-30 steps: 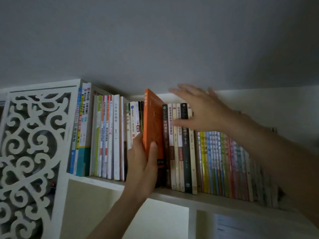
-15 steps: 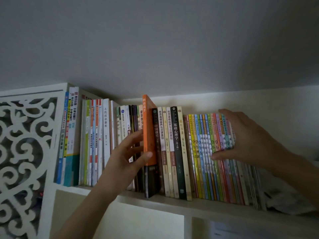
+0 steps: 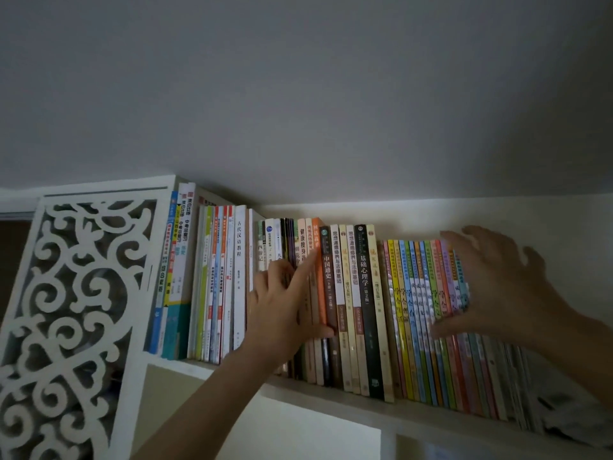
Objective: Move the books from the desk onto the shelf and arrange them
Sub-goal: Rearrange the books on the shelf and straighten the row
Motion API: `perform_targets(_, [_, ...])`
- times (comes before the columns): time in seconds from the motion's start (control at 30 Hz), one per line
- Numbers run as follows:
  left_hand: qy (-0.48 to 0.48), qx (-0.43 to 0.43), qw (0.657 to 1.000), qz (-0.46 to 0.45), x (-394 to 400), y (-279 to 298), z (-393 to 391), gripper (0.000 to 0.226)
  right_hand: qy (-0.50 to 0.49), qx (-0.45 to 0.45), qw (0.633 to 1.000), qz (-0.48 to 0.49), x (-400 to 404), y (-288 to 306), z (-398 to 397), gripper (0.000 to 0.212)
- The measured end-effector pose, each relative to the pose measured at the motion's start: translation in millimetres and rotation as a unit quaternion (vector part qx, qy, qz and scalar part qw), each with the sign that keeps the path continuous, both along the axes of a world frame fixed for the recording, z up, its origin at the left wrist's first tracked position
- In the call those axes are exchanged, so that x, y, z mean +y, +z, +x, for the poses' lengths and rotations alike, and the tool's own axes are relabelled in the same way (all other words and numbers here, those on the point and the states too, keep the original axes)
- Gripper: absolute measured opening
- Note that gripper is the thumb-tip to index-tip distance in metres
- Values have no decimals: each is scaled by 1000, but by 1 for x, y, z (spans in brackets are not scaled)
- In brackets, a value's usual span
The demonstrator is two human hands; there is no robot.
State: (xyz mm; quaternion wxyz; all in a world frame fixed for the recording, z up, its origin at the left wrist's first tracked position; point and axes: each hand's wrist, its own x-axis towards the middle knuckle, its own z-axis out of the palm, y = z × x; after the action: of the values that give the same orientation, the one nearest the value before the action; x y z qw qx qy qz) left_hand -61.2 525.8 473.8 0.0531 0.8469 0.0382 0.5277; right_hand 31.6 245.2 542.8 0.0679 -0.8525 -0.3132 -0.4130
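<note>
Head view: we see the orange book [image 3: 319, 277] upright in the shelf [image 3: 381, 408] row, our left hand [image 3: 282, 307] grip spread flat against its spine, right hand [image 3: 497, 287] splayed on thin colourful books [image 3: 428, 313]

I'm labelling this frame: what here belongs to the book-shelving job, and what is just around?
Part of the job:
orange book
left hand on it
right hand against the thin colourful books
shelf

Just around:
white carved panel
wall

A white shelf [image 3: 331, 391] crosses the frame's lower half, carrying a packed row of upright books [image 3: 368, 307] standing spine-out.
</note>
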Motion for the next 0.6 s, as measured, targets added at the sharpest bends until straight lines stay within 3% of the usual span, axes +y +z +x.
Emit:
perform_targets(0.07, [26,19,999,40,9,-5,0,125,-56,-34,996,-62,16,3,-13,156])
perform_targets(0.2, [45,-20,995,87,17,-10,4,129,-59,-55,988,-133,57,7,-27,160])
perform_targets(0.5, [22,5,992,123,31,-22,-7,110,-71,-52,981,-174,76,14,-28,169])
perform_targets(0.6, [63,5,995,83,59,-42,-25,117,-78,-118,973,-183,66,2,-18,170])
